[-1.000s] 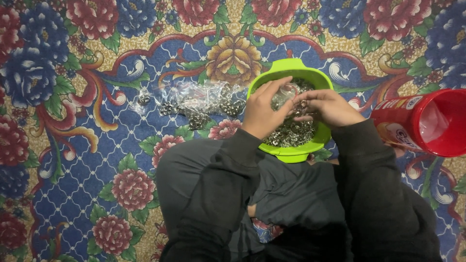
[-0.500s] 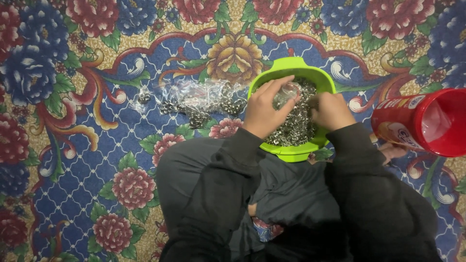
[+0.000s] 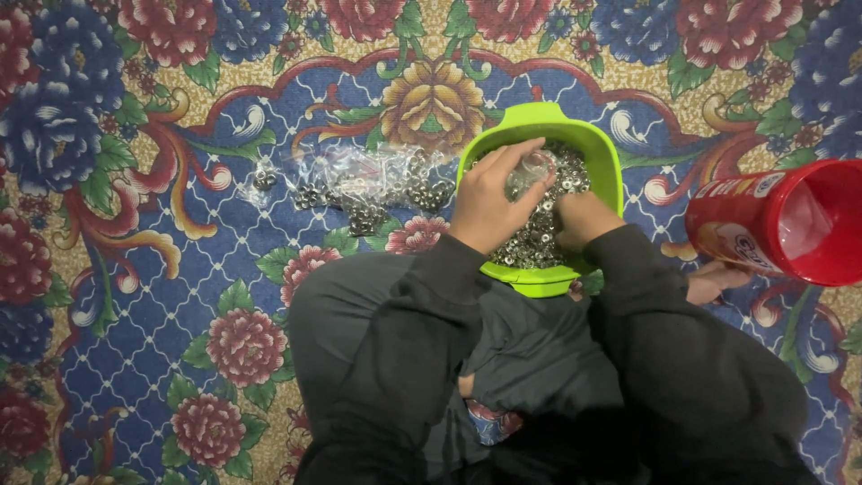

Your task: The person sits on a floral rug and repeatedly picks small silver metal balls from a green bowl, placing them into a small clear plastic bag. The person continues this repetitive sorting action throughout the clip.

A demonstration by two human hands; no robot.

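Green bowl [image 3: 539, 121] of metal rings [image 3: 539, 238] holds both hands: left hand [image 3: 489, 202] seemingly grips a clear bag [image 3: 530, 171], right hand [image 3: 584, 220] unclear.

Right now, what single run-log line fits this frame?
left hand: holds small clear plastic bag | right hand: in small silver metal pieces | lime-green plastic tub on floral carpet | red cylindrical can right

Lime-green bowl [image 3: 603, 148], red canister [image 3: 763, 224], floral blue carpet [image 3: 153, 296]
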